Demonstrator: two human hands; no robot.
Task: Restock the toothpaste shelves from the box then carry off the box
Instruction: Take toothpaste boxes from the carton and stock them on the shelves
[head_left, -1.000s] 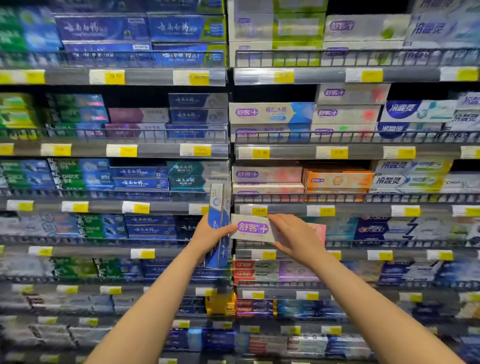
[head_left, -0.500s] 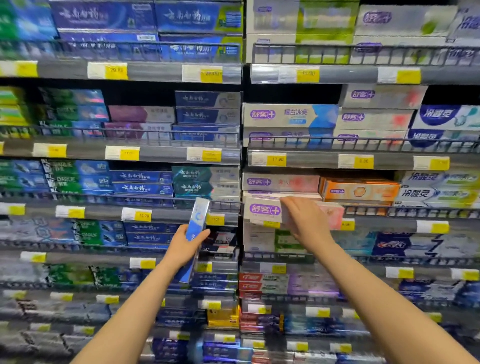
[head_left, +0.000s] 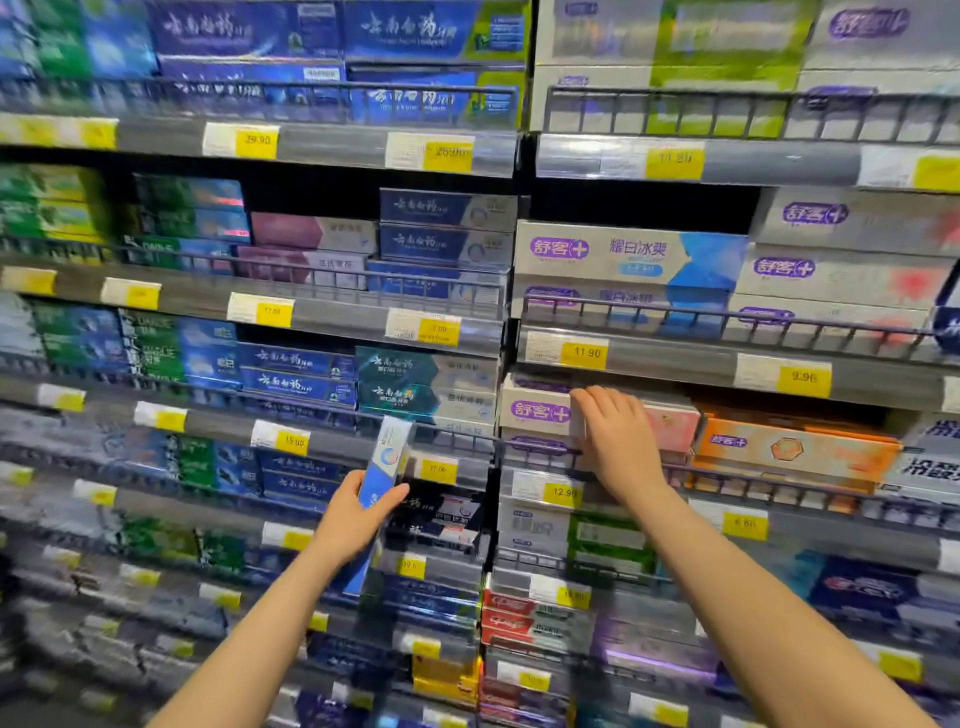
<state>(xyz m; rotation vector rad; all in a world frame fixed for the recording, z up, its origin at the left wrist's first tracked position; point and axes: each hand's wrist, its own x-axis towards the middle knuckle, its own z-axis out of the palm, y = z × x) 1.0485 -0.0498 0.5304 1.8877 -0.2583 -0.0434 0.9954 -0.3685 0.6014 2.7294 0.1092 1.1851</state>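
Note:
My right hand (head_left: 615, 441) lies over a white and pink toothpaste carton (head_left: 540, 413) with a purple logo, holding it on top of the stack on the right bay's middle shelf (head_left: 597, 491). Its fingers curl over the carton's top edge. My left hand (head_left: 350, 519) grips a blue and white toothpaste carton (head_left: 384, 467) upright, in front of the left bay's shelf edge. The restocking box is out of view.
Tiered shelves full of toothpaste cartons fill the view, each with a wire rail (head_left: 727, 322) and yellow price tags (head_left: 584, 353). An orange carton (head_left: 789, 447) lies just right of my right hand. A dark gap sits above the blue and white purple-logo cartons (head_left: 628, 254).
My right hand has lifted the white and pink carton from chest height up onto the stack on the middle shelf. My left hand has stayed lower with the blue carton, and the view has come closer.

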